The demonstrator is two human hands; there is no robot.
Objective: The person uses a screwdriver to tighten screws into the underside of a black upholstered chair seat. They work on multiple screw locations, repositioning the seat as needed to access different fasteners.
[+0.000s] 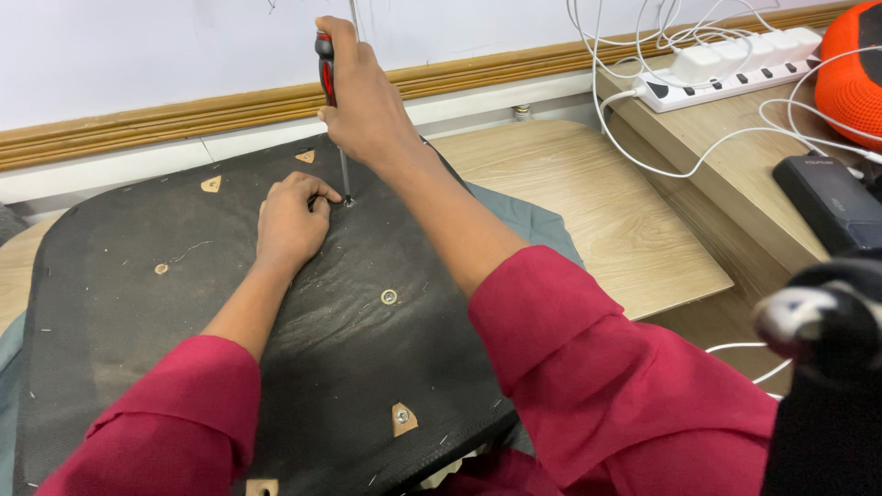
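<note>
My right hand [363, 101] grips the red and black handle of a screwdriver [325, 66], held upright. Its metal shaft runs down to a screw [348, 201] in the black fabric underside of a seat panel [138, 321]. My left hand [290, 223] rests on the panel just left of that screw, fingers curled beside the tip. Another screw with a washer [390, 297] sits lower on the panel. A bolt in a tan triangular cut-out [402, 418] is near the front edge. Both sleeves are dark red.
The panel lies on a light wooden table [588, 202] against a white wall with wooden trim. To the right, a white power strip [726, 69] with chargers and white cables, a black power bank [831, 202] and an orange round object [850, 69]. A black blurred object [827, 367] stands close at lower right.
</note>
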